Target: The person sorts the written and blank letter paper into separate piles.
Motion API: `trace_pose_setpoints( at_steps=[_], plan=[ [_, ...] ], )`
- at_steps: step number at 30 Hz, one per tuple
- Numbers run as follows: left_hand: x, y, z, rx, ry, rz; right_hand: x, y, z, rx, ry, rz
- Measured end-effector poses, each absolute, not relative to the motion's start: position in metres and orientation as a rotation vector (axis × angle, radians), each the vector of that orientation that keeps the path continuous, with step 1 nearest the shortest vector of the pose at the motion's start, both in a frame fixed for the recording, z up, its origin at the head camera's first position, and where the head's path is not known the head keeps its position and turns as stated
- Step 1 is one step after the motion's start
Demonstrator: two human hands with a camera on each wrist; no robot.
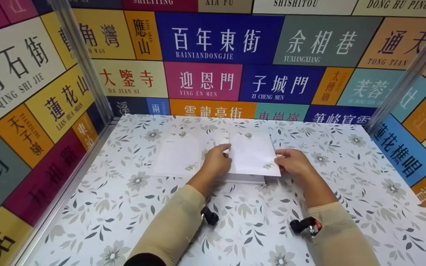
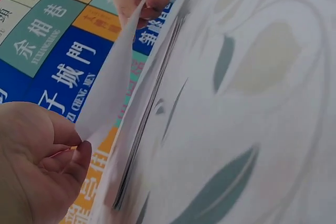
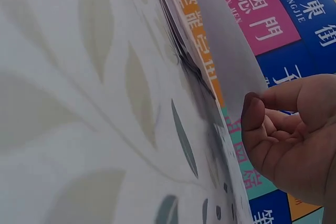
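Both hands hold a white sheet of paper [image 1: 252, 153] printed with small leaf sprigs at its top and lower right corner. The left hand [image 1: 215, 162] pinches its left edge, and the right hand [image 1: 296, 162] grips the opposite edge between thumb and fingers. In the left wrist view the raised sheet [image 2: 107, 85] bows slightly between the hands. Beneath it lies a thin stack of sheets [image 1: 246, 179], its layered edge showing in both wrist views. A second sheet [image 1: 178, 151] with a matching print lies flat to the left, close to the left forearm.
A white cloth with grey flowers and leaves covers the table [image 1: 109, 221]. Walls of coloured street-name panels [image 1: 216, 40] enclose the back and both sides, with metal posts [image 1: 83, 62] at the corners. Black wrist mounts [image 1: 210, 216] sit on both sleeves.
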State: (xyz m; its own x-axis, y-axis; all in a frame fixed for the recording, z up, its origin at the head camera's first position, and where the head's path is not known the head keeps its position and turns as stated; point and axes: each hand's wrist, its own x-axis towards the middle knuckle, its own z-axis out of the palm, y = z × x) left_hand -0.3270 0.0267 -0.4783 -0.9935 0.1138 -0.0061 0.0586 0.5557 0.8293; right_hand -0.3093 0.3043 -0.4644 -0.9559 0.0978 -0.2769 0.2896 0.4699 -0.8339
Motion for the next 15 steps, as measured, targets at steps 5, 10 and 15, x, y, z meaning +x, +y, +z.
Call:
trace_pose_setpoints(
  at_steps=[5, 10, 15],
  plan=[
    [-0.323, 0.047, -0.482, 0.193, 2.697, 1.481, -0.303, 0.32, -0.464, 0.363, 2.518, -1.496],
    [-0.32, 0.065, -0.483, 0.223, 2.704, 1.501, -0.297, 0.336, -0.463, 0.348, 2.512, -1.561],
    [-0.318, 0.084, -0.484, 0.22, 2.67, 1.552, -0.29, 0.358, -0.463, 0.358, 2.523, -1.57]
  ],
)
